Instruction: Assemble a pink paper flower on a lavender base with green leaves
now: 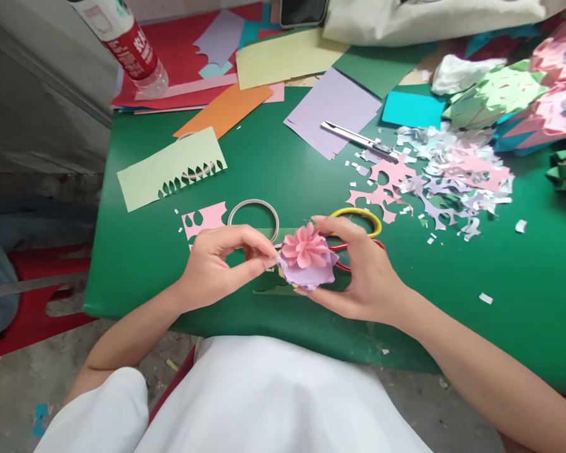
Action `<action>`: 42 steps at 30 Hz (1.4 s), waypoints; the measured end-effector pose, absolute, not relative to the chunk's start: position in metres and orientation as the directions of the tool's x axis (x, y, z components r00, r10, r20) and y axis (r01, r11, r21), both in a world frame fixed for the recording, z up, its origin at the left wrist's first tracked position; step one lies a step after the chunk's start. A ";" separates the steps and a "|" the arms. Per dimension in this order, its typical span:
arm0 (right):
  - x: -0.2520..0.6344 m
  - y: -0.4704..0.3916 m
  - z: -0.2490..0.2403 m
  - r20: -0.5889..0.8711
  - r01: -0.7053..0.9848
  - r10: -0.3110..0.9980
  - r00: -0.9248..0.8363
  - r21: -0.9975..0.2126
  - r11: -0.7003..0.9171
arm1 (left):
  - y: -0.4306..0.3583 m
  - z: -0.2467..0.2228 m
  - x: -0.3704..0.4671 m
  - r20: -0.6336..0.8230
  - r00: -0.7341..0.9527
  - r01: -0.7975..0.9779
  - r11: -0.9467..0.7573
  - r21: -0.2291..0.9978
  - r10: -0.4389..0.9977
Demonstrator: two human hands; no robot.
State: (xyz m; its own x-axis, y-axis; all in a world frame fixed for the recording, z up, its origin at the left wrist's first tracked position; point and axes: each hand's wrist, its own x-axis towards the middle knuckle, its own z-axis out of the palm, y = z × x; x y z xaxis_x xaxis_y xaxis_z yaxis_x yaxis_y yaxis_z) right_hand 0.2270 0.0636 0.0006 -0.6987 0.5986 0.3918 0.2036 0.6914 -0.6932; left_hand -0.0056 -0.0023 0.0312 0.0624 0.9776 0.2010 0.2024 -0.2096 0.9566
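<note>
A paper flower point(306, 248) with pink petals on a lilac paper base is held up above the front part of the table. My right hand point(358, 270) grips it from the right, thumb below and fingers above. From the left, my left hand point(229, 264) pinches the lilac edge between thumb and fingertips. Behind the flower lie scissors with yellow and red handles point(358, 214), partly hidden by my right hand. A roll of tape point(253, 202) rests just beyond my left hand, beside a pink paper piece with cut-out holes point(207, 217).
On the green table point(146, 264) lie a pale green cut sheet point(165, 163), lilac sheets point(334, 107), a utility knife point(358, 139) and a heap of paper scraps point(466, 170). A bottle point(132, 50) stands at the back left. Finished-looking paper flowers point(556, 113) sit at the right.
</note>
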 end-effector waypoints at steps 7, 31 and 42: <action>0.227 0.044 -0.013 0.398 0.140 0.483 -0.780 -0.641 0.754 | -0.004 0.035 -0.006 0.103 0.264 0.183 -0.154 0.971 0.959; 0.212 0.099 -0.005 0.306 0.265 0.501 -0.809 -0.571 0.777 | -0.002 0.009 -0.004 0.149 0.167 0.823 -0.221 0.524 0.975; 0.176 0.110 0.007 -0.063 0.440 0.472 -0.879 -0.486 0.755 | 0.010 0.005 -0.008 0.365 0.042 0.789 -0.255 0.559 0.930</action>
